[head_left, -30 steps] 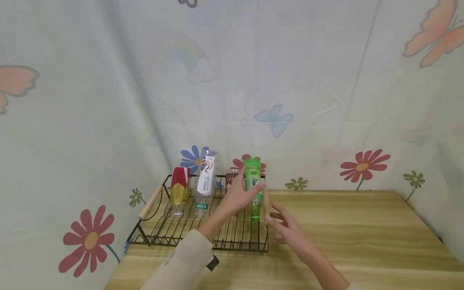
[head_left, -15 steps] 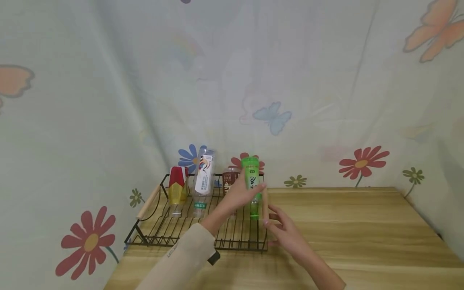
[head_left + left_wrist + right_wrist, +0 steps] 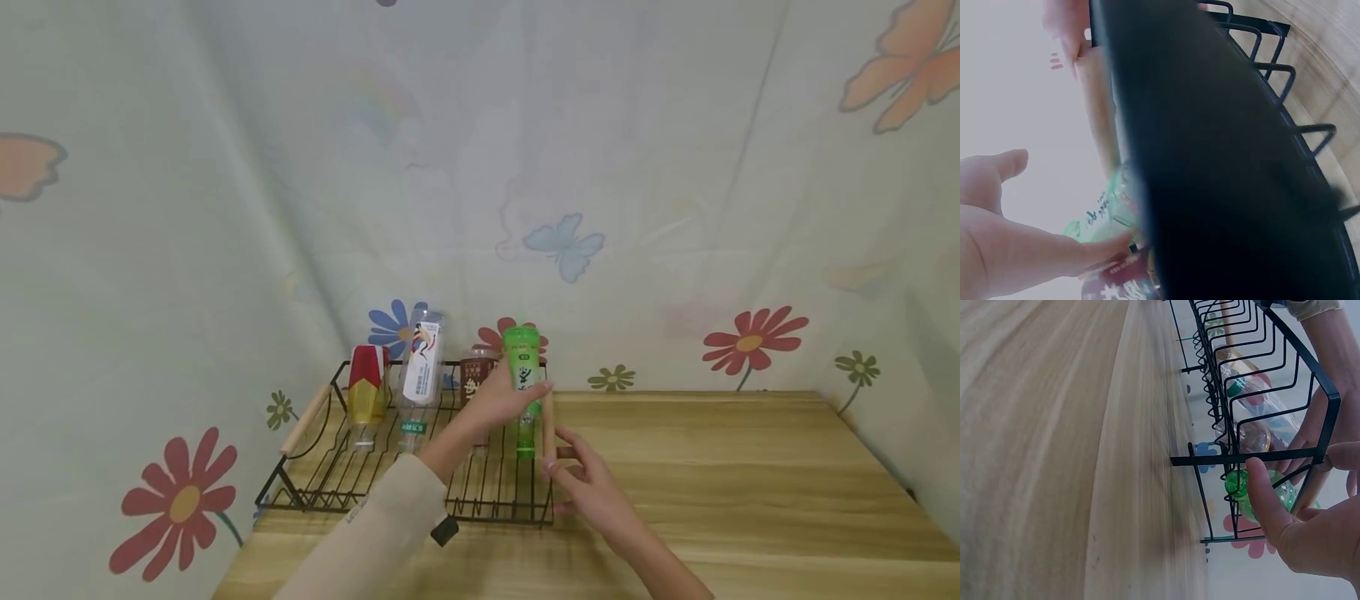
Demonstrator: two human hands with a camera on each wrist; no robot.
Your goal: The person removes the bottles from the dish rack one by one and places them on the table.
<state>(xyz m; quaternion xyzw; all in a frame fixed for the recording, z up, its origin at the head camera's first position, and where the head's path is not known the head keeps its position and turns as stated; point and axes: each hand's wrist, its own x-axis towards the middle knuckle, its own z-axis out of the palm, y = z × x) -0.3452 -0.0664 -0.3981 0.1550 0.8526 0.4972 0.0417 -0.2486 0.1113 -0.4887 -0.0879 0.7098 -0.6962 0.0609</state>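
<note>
A black wire rack (image 3: pixel 472 504) with wooden side handles stands on the table, bottles leaning inside it. My left hand (image 3: pixel 497 404) reaches across to the green tea bottle (image 3: pixel 523 358) at the rack's right end. Its fingers lie straight between this bottle and a brown-labelled bottle (image 3: pixel 477 375). In the left wrist view the left thumb (image 3: pixel 1007 164) stands extended, apart from the bottle. My right hand (image 3: pixel 596 492) holds the rack's right side by the front end of the wooden handle (image 3: pixel 548 425). In the right wrist view one right finger (image 3: pixel 1263 490) stretches down to the rack's corner.
Further left in the rack lean a red-and-gold bottle (image 3: pixel 367 387) and a tall clear bottle with a white label (image 3: pixel 422 367). The wood-grain table (image 3: pixel 720 467) extends to the right. A flower-patterned curtain (image 3: pixel 637 167) hangs close behind the rack.
My right hand has come in closer against the handle, its thumb now over the handle's front end. The left hand stays by the green bottle. The head view has shifted slightly.
</note>
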